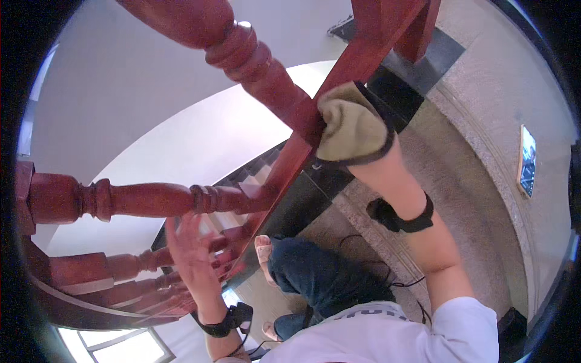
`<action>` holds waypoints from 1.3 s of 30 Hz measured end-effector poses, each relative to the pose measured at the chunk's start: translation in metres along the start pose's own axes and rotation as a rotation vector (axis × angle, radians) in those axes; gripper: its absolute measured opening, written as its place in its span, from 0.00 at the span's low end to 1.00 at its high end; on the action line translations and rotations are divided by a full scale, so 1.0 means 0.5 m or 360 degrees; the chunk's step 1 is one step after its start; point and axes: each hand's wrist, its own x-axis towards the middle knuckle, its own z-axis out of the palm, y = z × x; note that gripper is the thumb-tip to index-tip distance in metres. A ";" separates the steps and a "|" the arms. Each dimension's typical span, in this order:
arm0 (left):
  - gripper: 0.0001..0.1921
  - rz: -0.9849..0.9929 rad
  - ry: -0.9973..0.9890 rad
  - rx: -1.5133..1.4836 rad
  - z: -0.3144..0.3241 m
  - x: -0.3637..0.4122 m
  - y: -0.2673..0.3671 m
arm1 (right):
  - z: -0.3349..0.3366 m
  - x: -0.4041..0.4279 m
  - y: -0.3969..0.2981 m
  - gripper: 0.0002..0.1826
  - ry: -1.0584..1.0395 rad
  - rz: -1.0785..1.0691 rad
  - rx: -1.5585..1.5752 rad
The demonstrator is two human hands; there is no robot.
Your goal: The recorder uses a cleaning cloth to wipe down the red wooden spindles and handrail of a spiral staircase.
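Note:
A folded beige cloth with dark edging (pixel 354 125) covers my right hand, pressed against the lower end of a red turned wooden baluster (pixel 272 86), where it joins the sloping bottom rail (pixel 290 159). The cloth hides the fingers of that hand. Lower left, my left hand (pixel 193 254) is raised with its fingers apart, beside another red baluster (pixel 145 199); it is blurred, and whether it touches the wood I cannot tell. No object shows in it. Both wrists wear black bands, the left one with a small black device.
Curved stone stair steps (pixel 458 181) with a black border (pixel 308 195) lie beneath. A phone (pixel 527 161) with its screen lit rests on a step at the right. Dark cables (pixel 408 283) run near my legs. More balusters (pixel 81 272) stand at the lower left.

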 end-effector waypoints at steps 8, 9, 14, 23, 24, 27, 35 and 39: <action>0.33 0.0310 -0.0010 0.0204 0.090 0.090 0.027 | -0.052 0.057 -0.002 0.11 0.0130 -0.0662 -0.0459; 0.35 0.0320 0.0041 0.0335 0.090 0.090 0.026 | -0.044 0.067 0.004 0.12 0.0064 -0.0803 -0.0502; 0.40 0.0267 -0.0126 0.0554 0.076 0.092 0.025 | -0.003 0.080 0.000 0.16 -0.0326 -0.0479 0.0135; 0.38 0.0287 -0.0145 0.0641 0.072 0.095 0.020 | 0.024 0.066 0.005 0.20 -0.0478 0.0088 -0.0056; 0.38 0.0254 -0.0157 0.0655 0.060 0.092 0.017 | 0.053 0.062 0.010 0.20 -0.0220 -0.0086 0.0004; 0.36 0.0287 -0.0203 0.0595 0.068 0.104 0.018 | 0.046 0.045 0.004 0.21 -0.0176 -0.0080 -0.0096; 0.34 0.0265 -0.0128 0.0424 0.067 0.094 0.008 | 0.084 -0.072 0.032 0.24 0.0485 0.0028 0.0235; 0.30 0.0310 -0.0185 0.0462 0.064 0.096 -0.014 | 0.117 -0.172 0.010 0.22 0.0323 0.0135 0.0420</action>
